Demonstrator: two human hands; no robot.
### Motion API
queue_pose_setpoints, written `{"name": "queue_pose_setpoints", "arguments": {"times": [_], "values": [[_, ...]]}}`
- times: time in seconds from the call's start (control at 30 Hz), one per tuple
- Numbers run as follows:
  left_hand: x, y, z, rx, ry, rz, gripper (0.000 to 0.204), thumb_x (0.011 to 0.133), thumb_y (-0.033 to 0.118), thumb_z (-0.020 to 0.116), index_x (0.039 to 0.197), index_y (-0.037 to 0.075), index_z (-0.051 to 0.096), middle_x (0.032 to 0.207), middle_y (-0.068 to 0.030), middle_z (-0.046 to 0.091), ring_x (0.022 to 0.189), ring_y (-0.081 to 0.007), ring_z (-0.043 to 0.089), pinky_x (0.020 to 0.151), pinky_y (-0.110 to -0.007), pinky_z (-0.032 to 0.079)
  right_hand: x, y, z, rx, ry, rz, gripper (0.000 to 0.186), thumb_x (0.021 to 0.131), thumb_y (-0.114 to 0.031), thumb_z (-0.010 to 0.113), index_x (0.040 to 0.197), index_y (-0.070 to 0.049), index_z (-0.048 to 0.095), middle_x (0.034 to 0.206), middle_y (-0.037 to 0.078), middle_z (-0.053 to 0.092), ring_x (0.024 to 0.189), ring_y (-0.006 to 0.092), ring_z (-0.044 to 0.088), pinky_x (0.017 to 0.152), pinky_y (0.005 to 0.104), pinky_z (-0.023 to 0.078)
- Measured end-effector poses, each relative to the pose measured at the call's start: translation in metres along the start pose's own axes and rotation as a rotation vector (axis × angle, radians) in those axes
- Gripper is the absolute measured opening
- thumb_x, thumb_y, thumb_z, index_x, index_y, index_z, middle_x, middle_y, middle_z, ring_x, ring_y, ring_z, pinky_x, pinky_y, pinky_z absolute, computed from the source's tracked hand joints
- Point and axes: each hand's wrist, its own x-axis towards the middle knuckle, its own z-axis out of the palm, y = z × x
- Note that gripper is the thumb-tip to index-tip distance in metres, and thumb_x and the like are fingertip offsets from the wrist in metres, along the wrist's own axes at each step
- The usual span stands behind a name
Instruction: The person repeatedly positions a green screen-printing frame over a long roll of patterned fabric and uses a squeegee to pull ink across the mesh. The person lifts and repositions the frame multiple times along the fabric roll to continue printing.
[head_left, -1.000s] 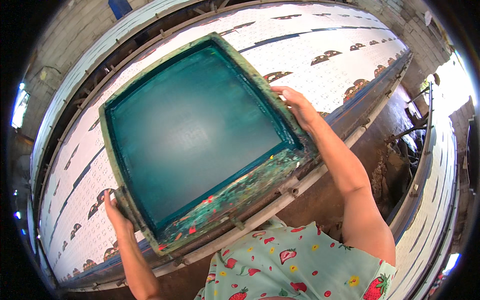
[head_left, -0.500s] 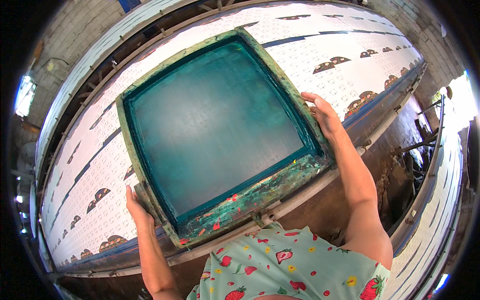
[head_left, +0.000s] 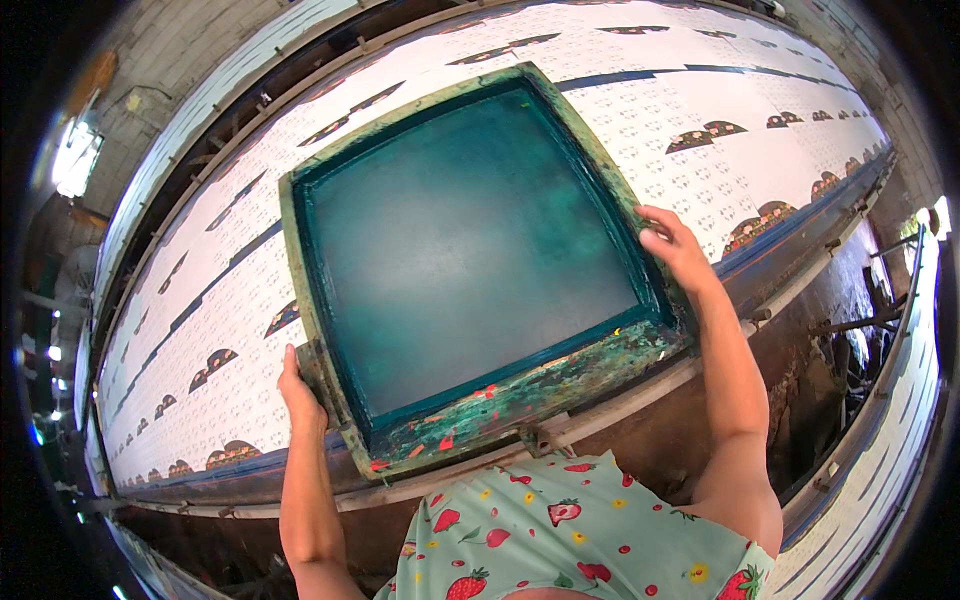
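Note:
A large square screen-printing frame [head_left: 480,260] lies tilted in front of me, its mesh dark teal and its wooden rim smeared with green paint and red spots. Beneath it stretches a long table of white printed fabric [head_left: 690,195] with dark, flowered half-round motifs. My left hand [head_left: 303,395] is closed at a block on the frame's left side, thumb up, its other fingers mostly hidden. On the opposite side, my right hand [head_left: 677,248] grips the rim, thumb and forefinger at the edge. Whether the frame touches the fabric everywhere, I cannot tell.
A metal rail [head_left: 620,405] with small stops runs along the table's near edge, close to my patterned apron [head_left: 560,520]. Another long fabric-covered table [head_left: 860,470] curves by at the right. A block wall [head_left: 190,50] stands behind at the left.
The view has turned, and frame and fabric have shifted rightward in it. More dark motifs show beyond the frame's far edge, so the frame sits slightly nearer me. Both hands remain on it.

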Motion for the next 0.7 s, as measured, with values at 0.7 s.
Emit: {"name": "queue_pose_setpoints", "arguments": {"times": [0.7], "values": [[0.012, -0.020, 0.009, 0.420, 0.195, 0.174, 0.067, 0.108, 0.052, 0.066, 0.115, -0.014, 0.077, 0.111, -0.0294, 0.079, 0.106, -0.0364, 0.074, 0.100, -0.048, 0.053, -0.133, -0.165, 0.202, -0.870, -0.537, -0.599, 0.042, 0.085, -0.001, 0.073, 0.127, -0.008, 0.077, 0.123, 0.015, 0.078, 0.117, 0.0382, 0.075, 0.096, 0.0503, 0.060]]}}
